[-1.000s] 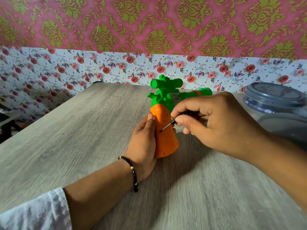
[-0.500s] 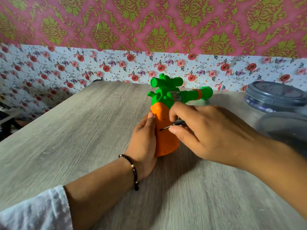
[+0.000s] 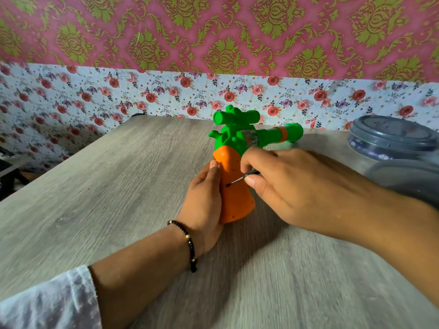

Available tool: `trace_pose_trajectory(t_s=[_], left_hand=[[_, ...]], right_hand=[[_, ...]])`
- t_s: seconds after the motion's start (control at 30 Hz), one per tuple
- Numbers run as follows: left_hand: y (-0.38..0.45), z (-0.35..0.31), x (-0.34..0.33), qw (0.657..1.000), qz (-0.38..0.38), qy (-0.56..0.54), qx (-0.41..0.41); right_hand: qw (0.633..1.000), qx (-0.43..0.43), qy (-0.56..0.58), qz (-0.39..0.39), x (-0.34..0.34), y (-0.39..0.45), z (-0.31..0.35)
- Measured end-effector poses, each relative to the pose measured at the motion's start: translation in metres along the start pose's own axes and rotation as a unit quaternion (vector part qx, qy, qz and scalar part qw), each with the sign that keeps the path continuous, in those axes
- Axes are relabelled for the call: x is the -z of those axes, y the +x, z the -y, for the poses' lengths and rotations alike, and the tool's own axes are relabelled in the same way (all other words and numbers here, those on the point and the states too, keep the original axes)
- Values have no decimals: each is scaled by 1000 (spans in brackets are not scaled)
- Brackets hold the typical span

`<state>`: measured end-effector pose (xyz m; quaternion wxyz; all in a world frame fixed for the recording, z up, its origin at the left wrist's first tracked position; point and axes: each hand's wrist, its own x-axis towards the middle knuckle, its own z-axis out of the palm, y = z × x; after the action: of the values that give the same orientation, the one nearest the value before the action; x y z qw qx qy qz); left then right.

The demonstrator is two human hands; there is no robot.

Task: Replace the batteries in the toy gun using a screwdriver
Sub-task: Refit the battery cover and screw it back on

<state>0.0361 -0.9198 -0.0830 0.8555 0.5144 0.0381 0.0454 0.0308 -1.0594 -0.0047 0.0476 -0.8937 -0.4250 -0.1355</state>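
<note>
- Standing upright on its orange grip near the middle of the wooden table (image 3: 95, 186) is the toy gun (image 3: 237, 198), with its green barrel pointing to the right and a green scope on top.
- The left hand (image 3: 204, 200) is wrapped around the left side of the orange grip, thumb lying up along it, and a beaded bracelet (image 3: 190, 243) is on the wrist.
- The right hand (image 3: 297, 186) pinches a thin screwdriver (image 3: 240, 179) between thumb and forefinger; the metal tip touches a small dark spot on the orange grip.
- Wide bare tabletop lies to the left of the toy and also near, below the two forearms.
- The far edge of the table runs close along the flowered wall, just behind the toy; the left edge falls away to a darker room area.
- On the right, a grey lidded jar (image 3: 392, 141) stands near the right forearm, and a second grey rounded thing in front of it is blurred and cut by the frame.
- The handle of the screwdriver is almost fully hidden inside the right fingers.
- The fingers of the left hand are behind the grip and I cannot see them.
- A white sleeve (image 3: 47, 302) is cut off at the near left corner.
</note>
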Motion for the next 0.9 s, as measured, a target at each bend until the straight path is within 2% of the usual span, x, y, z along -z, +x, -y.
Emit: trace_pose_trajectory(t_s=[0.2,0.33,0.47,0.57,0.67,0.9], left_hand=[[1,5,2,999,18,6,-29],[1,3,1,1000,18,2,-24],[0,1,0,1000,16,0,-12],[-1,1,1,1000,24,-3,-13],[-2,0,0,999,29,2,-19],[1,2,2,999,27,1,-23]], right_hand=[[998,37,46,-26,5,4,3],[998,36,-21,-57,6,0,5],[995,19,-88,-51,4,-2,6],[999,-1,-51,-4,5,-1,4],[1000,-13,11,-3,8,-4,3],[999,15,29,-9,6,0,7]])
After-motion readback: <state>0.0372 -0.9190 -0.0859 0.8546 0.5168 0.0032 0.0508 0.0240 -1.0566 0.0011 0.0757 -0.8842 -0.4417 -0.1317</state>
